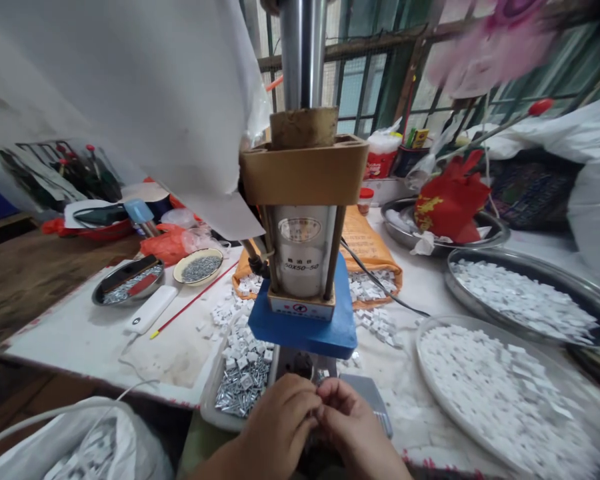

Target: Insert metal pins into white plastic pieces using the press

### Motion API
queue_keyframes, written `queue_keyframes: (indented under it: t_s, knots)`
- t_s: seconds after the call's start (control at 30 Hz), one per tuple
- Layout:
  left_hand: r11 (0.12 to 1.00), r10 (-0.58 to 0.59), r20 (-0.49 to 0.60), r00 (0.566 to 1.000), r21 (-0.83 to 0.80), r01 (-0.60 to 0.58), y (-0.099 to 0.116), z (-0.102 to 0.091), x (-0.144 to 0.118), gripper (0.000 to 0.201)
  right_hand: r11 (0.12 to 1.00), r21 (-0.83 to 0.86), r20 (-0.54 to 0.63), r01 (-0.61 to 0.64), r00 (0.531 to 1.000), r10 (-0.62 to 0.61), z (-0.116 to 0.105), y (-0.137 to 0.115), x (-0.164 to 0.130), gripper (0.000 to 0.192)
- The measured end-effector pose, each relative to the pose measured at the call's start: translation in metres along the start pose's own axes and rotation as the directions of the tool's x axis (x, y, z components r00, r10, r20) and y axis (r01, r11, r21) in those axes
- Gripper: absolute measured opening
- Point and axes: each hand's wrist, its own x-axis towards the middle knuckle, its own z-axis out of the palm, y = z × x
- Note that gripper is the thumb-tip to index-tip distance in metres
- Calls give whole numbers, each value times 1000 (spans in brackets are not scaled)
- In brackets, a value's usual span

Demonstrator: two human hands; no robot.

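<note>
My left hand and my right hand meet fingertip to fingertip in front of the pneumatic press, just below its blue block. Both are closed in a pinch, and anything between the fingers is too small or hidden to make out. Left of my left hand is a plastic tub of small white square plastic pieces and metal nails. Beside my right hand lies a grey box-like part, partly covered by that hand.
On the right stand a clear tray and a metal basin, both heaped with white pieces. To the left are a bowl of small metal parts, a white power bank and a red stick. White sheeting hangs at upper left.
</note>
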Motion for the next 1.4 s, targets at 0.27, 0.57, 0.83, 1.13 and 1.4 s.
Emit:
queue_keyframes:
  t_s: [0.27, 0.57, 0.83, 1.13, 1.4]
  knots:
    - [993, -109, -194, 975, -70, 97, -7, -1, 2, 17, 395, -896, 33, 204, 917, -399, -50, -38, 47, 16]
    - [951, -285, -362, 888, -219, 216, -18, -12, 4, 12, 186, -963, 89, 194, 883, -461, -64, -45, 70, 19]
    - [898, -426, -422, 800, -307, 316, -23, -15, 20, 11, 331, -859, 192, 392, 844, -502, -8, -39, 42, 21]
    - [910, -387, -315, 866, -285, 303, -25, -5, 35, 15, 629, -687, 129, 364, 913, -387, 7, -26, 44, 25]
    - [928, -348, -318, 882, -248, 277, -30, -1, 33, 17, 739, -595, 70, 315, 937, -343, 11, -27, 44, 32]
